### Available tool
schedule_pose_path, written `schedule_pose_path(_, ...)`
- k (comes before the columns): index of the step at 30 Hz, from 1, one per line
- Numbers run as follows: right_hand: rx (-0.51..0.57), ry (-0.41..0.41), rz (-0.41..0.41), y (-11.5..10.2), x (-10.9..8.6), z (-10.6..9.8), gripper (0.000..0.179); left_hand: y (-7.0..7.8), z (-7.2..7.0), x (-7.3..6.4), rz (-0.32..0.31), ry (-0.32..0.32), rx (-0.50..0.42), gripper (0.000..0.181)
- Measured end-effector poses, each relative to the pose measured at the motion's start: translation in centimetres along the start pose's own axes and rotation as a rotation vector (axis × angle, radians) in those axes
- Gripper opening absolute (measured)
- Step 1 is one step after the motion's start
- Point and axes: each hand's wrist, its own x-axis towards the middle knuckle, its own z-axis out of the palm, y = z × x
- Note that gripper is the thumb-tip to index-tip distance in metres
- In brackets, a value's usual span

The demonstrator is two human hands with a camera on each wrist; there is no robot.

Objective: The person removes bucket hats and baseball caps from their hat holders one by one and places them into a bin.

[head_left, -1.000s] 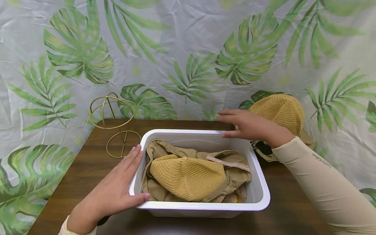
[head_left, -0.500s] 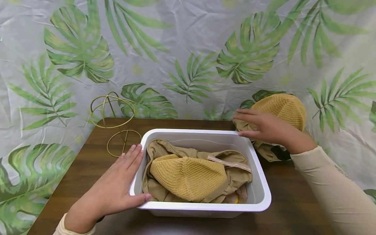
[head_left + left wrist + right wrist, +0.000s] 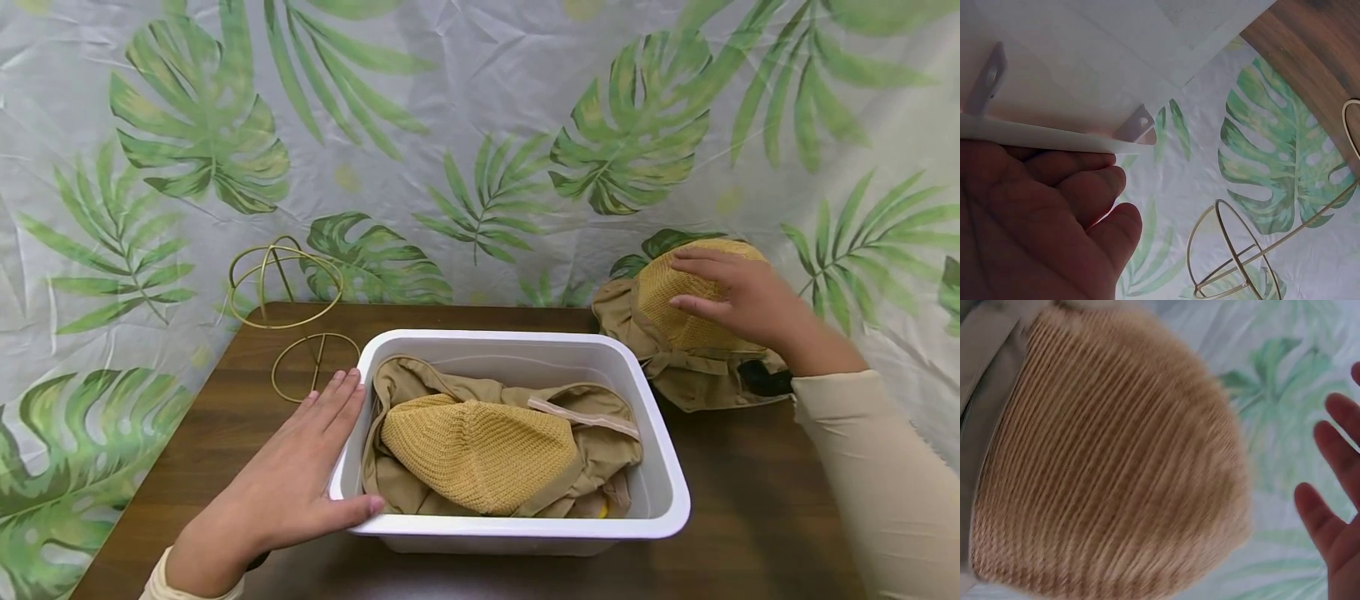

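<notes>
My left hand rests along the left rim of a white plastic basin, its fingers straight and the thumb over the front corner. Inside the basin lies a hat with a yellow knit crown and a khaki fabric brim. At the back right a second hat of the same kind sits crown up, with a black patch at its lower edge. My right hand overlaps that crown in the head view. In the right wrist view, the right-hand fingers are spread, apart from the ribbed crown.
A gold wire stand with a domed top stands left of the basin. All stands on a dark wooden table. Behind it hangs a leaf-printed cloth.
My right hand has moved right, from above the basin's back rim to over the second hat, baring more of its brim. The left hand and the basin have stayed in place.
</notes>
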Motion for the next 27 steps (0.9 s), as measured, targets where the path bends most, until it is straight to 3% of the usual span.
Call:
schedule_pose_path(6, 0.111, 0.112, 0.206, 2.8, -0.7, -0.7, 0.046, 0.0, 0.1, -0.1, -0.004, 0.002, -0.009, 0.109)
schedule_pose_path(10, 0.196, 0.137, 0.315, 4.4, -1.2, -0.9, 0.047, 0.1, 0.2, -0.1, 0.001, 0.004, -0.01, 0.108)
schedule_pose_path(19, 0.354, 0.061, 0.535, 7.9, -1.2, -1.2, 0.056, 0.0, 0.2, 0.0, 0.018, 0.022, -0.023, 0.107)
schedule_pose_path(27, 0.431, -0.067, 0.581, 9.8, -1.5, -0.5, 0.064, 0.1, 0.1, -0.2, 0.017, 0.029, -0.021, 0.106)
